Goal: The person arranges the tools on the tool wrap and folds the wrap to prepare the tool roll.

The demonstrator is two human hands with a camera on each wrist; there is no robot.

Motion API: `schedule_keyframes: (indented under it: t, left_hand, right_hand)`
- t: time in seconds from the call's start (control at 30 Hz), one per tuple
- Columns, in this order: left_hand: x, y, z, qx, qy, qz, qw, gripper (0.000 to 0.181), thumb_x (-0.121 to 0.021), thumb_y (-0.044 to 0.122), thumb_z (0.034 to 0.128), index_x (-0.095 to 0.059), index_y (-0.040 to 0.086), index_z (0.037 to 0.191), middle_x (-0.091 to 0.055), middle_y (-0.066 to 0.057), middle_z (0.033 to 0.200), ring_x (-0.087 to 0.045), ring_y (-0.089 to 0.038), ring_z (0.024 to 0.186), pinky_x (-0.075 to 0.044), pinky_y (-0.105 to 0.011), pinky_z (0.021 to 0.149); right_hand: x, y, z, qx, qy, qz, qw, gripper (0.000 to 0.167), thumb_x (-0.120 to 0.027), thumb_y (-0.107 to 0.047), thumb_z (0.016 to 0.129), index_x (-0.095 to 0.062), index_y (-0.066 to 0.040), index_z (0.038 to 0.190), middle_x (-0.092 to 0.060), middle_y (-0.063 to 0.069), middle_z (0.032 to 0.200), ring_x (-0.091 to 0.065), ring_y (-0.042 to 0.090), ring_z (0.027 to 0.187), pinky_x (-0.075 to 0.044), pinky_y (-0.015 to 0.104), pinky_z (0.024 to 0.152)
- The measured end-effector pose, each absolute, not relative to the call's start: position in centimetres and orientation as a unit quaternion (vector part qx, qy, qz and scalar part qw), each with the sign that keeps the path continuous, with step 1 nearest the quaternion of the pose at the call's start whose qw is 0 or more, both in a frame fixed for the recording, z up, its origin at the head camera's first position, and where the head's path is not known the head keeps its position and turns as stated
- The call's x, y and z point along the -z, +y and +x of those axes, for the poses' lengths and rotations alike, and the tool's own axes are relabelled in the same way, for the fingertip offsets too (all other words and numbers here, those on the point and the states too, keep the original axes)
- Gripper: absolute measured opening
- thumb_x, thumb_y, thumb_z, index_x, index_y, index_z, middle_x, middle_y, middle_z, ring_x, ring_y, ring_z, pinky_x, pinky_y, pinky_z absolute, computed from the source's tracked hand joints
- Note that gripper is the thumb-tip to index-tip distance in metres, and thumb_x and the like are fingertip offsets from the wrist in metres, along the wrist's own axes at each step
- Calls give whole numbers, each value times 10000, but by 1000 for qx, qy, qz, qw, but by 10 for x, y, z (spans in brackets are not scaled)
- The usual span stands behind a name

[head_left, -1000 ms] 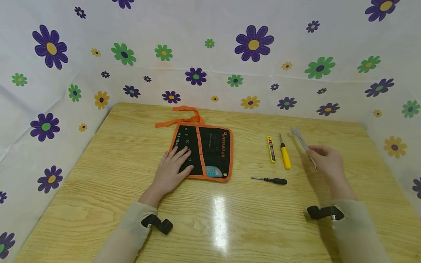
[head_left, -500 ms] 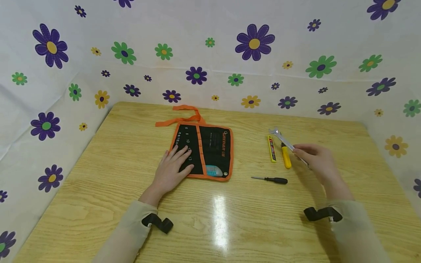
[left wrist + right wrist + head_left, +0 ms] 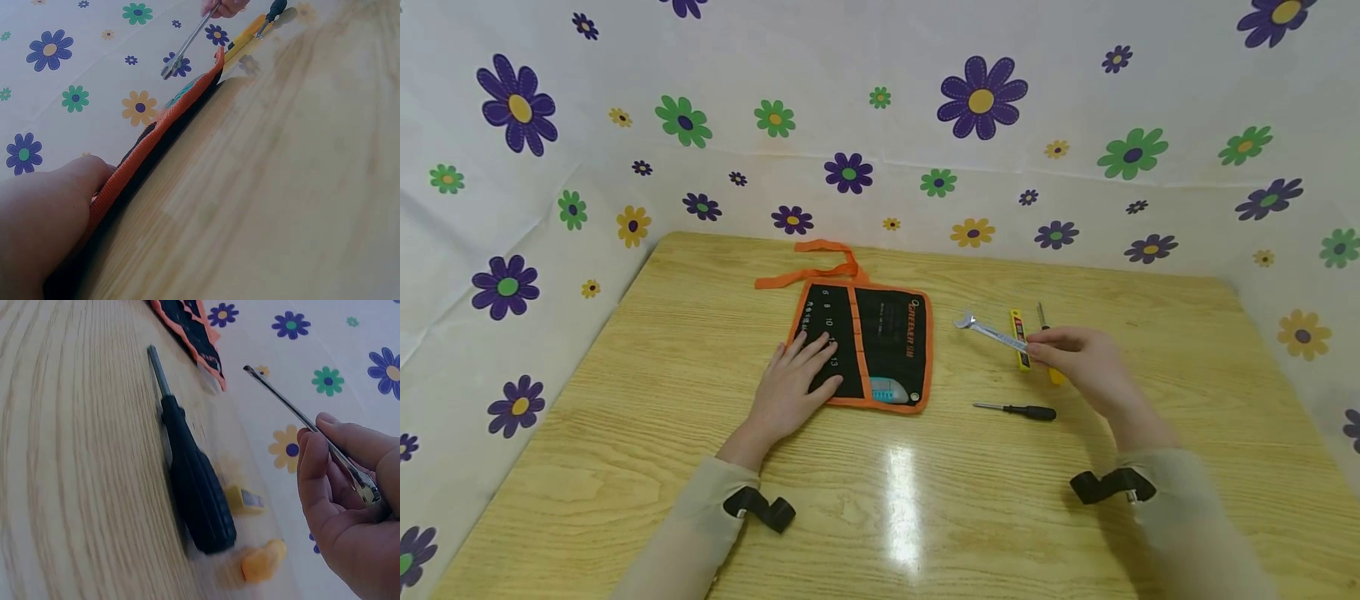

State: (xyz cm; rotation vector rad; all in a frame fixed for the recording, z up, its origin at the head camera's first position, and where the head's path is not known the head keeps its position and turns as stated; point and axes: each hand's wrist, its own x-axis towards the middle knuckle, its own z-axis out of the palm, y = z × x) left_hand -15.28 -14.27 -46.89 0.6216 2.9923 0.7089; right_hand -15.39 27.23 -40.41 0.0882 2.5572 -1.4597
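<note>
My right hand [image 3: 1086,367] pinches a silver combination wrench [image 3: 992,332] and holds it above the table, its open end pointing left. In the right wrist view the wrench [image 3: 284,401] lies between thumb and fingers, its other end against the palm. My left hand [image 3: 795,385] rests with spread fingers on a black tool pouch [image 3: 891,333] with orange edging and printed sizes. A teal-and-grey utility knife [image 3: 888,390] sits in the pouch's lower right pocket. Below the right hand lie a yellow blade case [image 3: 1018,333] and a yellow-handled screwdriver [image 3: 1056,377], both partly covered.
A small black screwdriver [image 3: 1030,412] lies on the wooden table [image 3: 820,517], nearer me than the other tools. Orange ties [image 3: 805,277] stretch from the pouch's far edge. A flower-patterned white cloth [image 3: 910,133] rises behind the table.
My right hand has carried the wrench left, from right of the yellow screwdriver to over the yellow tools, and the wrench has turned flatter. My left hand stays on the pouch.
</note>
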Motion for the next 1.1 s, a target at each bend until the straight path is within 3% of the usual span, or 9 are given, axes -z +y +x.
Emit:
schedule_keyframes:
  t: [0.23,0.43,0.67,1.1]
  left_hand:
    - [470,-143,-152,-224,955,196,6,591,-452,489,979,-399,174,1476,-298,-8,1540,-133,-272,1442,-31,-473,1151]
    - [469,-142,-152,-227,954,194,7,589,-454,484,979,-398,173,1476,-297,-9,1540,-128,-269,1444,-23,-470,1151]
    - [470,-142,-153,-227,954,195,6,588,-451,485,980,-400,172,1475,-297,-9,1540,-130,-271,1443,-21,-468,1151]
    - [471,-142,-153,-227,954,194,1,592,-459,491,974,-409,173,1471,-305,-7,1537,-133,-269,1443,-24,-464,1152]
  right_hand:
    - [407,250,-160,559,819,0,125,434,-710,-265,876,-638,55,1160,-658,115,1098,-670,216,941,-533,332,834]
    - [410,235,-164,587,795,-32,150,396,-712,-181,876,-631,112,1130,-673,116,1030,-674,223,916,-537,368,828]
    - [413,217,-168,585,790,-51,174,300,-718,-179,870,-697,42,1070,-691,105,961,-659,266,858,-551,381,784]
    - [415,192,-174,550,804,-89,210,242,-666,-167,910,-717,19,1056,-678,134,1014,-639,284,872,-542,374,797]
